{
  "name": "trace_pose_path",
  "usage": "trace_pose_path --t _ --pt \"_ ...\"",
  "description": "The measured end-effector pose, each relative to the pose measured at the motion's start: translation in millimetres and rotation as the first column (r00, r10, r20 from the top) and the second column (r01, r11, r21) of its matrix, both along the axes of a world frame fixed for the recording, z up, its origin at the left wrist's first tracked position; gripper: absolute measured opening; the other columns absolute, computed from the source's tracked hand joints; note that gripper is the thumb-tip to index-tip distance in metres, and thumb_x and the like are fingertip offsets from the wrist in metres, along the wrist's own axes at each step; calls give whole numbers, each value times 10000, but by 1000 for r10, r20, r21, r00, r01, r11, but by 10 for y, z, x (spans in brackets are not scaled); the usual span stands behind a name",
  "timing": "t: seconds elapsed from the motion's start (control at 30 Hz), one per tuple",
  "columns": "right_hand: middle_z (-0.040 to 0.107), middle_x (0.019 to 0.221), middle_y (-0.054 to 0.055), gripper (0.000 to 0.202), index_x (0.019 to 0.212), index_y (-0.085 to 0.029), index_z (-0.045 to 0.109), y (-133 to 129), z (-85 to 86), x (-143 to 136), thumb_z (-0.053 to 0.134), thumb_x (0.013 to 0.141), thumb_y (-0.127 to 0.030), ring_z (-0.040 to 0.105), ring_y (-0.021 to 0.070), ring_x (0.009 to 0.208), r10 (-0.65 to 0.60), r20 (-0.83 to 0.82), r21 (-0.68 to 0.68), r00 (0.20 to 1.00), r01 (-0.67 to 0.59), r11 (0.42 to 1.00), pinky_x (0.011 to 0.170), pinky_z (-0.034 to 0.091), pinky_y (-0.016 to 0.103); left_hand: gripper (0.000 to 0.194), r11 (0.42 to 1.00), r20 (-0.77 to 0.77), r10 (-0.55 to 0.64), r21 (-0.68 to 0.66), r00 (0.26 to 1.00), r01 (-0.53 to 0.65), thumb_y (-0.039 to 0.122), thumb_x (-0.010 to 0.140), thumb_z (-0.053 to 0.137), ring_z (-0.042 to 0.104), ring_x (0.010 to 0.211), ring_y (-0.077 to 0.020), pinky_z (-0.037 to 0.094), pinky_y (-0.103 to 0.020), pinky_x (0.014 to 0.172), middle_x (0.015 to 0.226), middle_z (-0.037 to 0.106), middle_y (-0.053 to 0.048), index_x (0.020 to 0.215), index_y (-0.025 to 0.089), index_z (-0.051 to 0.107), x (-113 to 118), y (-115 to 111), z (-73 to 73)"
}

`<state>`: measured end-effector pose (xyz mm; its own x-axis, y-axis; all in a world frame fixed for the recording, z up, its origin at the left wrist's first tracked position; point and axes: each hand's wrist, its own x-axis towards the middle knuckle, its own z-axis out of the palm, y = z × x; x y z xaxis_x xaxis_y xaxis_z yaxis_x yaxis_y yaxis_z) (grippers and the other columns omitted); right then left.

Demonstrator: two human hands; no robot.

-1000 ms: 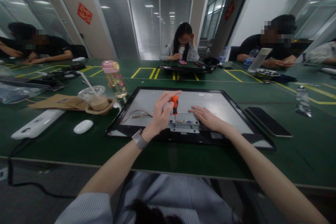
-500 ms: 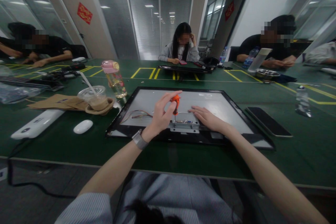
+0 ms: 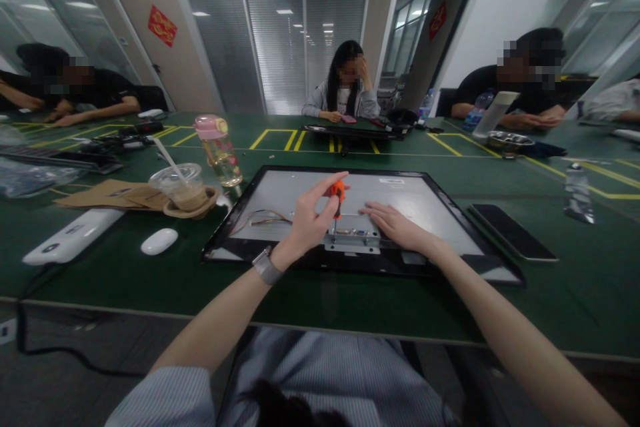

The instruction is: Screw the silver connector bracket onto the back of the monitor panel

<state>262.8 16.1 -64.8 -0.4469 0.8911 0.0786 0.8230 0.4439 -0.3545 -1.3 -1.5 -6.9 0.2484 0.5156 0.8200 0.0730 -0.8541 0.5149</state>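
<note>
A flat grey panel with a black frame (image 3: pixel 425 197) lies on the green table in front of me. My left hand (image 3: pixel 311 217) grips an orange and black screwdriver (image 3: pixel 339 195), held upright between thumb and fingers. The shaft points down at the left part of a metal bracket with connector ports (image 3: pixel 353 240), near the panel's front edge. My right hand (image 3: pixel 395 223) lies with fingers spread on the panel, just right of the bracket. Thin wires (image 3: pixel 267 217) run across the panel's left part.
Left of the panel are a white mouse (image 3: pixel 159 241), a lidded cup (image 3: pixel 183 187), a pink-topped bottle (image 3: pixel 220 153) and a white device (image 3: pixel 73 237). A black phone (image 3: pixel 513 233) lies at right. Several people sit around the table.
The screwdriver's handle has shifted slightly to the right, with my left fingers around it. My right hand has stayed in place. Across the table, a person's raised hand has moved over the face.
</note>
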Motion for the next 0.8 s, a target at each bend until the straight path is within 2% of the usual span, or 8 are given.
trace_pose_path --t 0.2,0.4,0.53,0.67,0.73,0.8 --pt "462 1616 126 616 1497 -221 554 19 -32 15 218 1066 -506 376 317 1518 7 -9 10 1000 -7 1000 1234 265 596 279 989 -10 114 99 993 -112 228 930 666 601 813 -159 527 -315 791 905 655 -22 1209 222 689 12 19 5" --pt "451 1625 116 636 1509 -236 541 11 -20 13 191 1070 -536 355 300 1530 -2 6 -5 1000 2 1000 1247 244 582 393 999 -21 20 40 1000 -19 183 997 463 650 900 -182 536 -327 810 1078 712 -75 1361 222 606 -2 0 -6" --pt "446 1627 129 664 1517 -219 534 8 -22 15 177 1068 -553 353 306 1531 -2 8 -6 1000 2 1000 1248 244 578 331 991 -19 70 114 997 -67 168 977 559 618 851 -165 523 -309 786 976 676 -45 1290 224 651 16 -14 7" --pt "463 1622 90 633 1510 -273 542 14 -37 21 192 1068 -561 361 300 1528 -3 -12 4 1000 4 1000 1246 247 585 261 976 -26 147 164 989 -140 232 935 697 581 814 -158 516 -297 744 915 603 -24 1196 223 696 28 -7 22" --pt "463 1621 92 638 1505 -271 549 17 -38 22 190 1067 -565 363 303 1526 0 -15 6 1000 0 1000 1242 258 587 272 975 -39 165 157 986 -157 266 933 706 587 832 -166 523 -306 757 935 605 -31 1201 224 694 22 -3 14" --pt "458 1623 106 654 1502 -251 552 15 -31 18 183 1066 -567 369 301 1523 6 -9 9 1000 -6 1000 1240 268 577 285 980 -49 150 140 988 -142 269 969 638 611 892 -183 533 -331 803 993 637 -51 1248 227 674 12 -1 -1"
